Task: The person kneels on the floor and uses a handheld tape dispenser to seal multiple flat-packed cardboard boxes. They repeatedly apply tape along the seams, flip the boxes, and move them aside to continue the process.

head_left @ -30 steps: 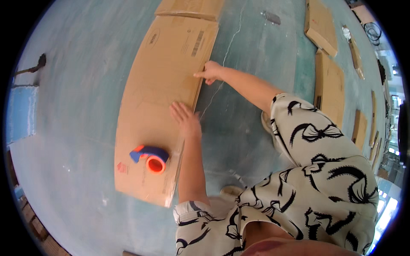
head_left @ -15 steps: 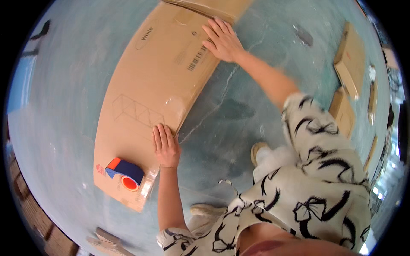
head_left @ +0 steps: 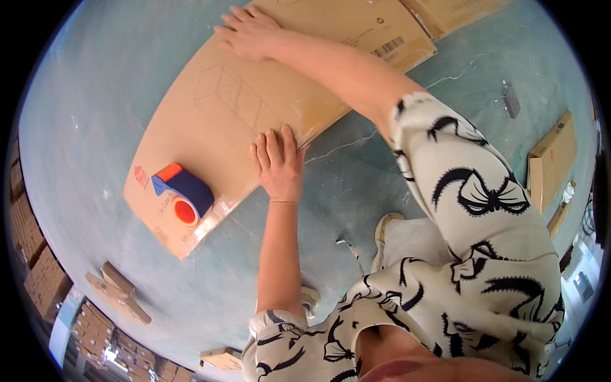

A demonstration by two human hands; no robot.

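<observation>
A long, flat brown cardboard box (head_left: 254,95) lies on the floor in front of me, running from near left to far right. My left hand (head_left: 280,167) rests on its near edge, fingers stretched out flat and apart. Reaching across the top, my right hand (head_left: 248,32) lies at the box's far edge with its fingers spread. Both palms press on cardboard and neither hand grips anything. A blue tape dispenser (head_left: 194,189) with an orange roll sits on the box's left end, left of my left hand. Clear tape shines along the near edge.
Another cardboard box (head_left: 455,14) meets the far right end. Flat boxes (head_left: 552,159) lie at the right. A small grey piece (head_left: 510,100) is on the greenish floor (head_left: 356,184). Cardboard scraps (head_left: 118,293) lie at lower left, with stacked cartons (head_left: 92,334) beyond.
My right hand has moved from the box's near edge, by the barcode, to its far edge. My left hand stays on the near edge. The whole view has shifted.
</observation>
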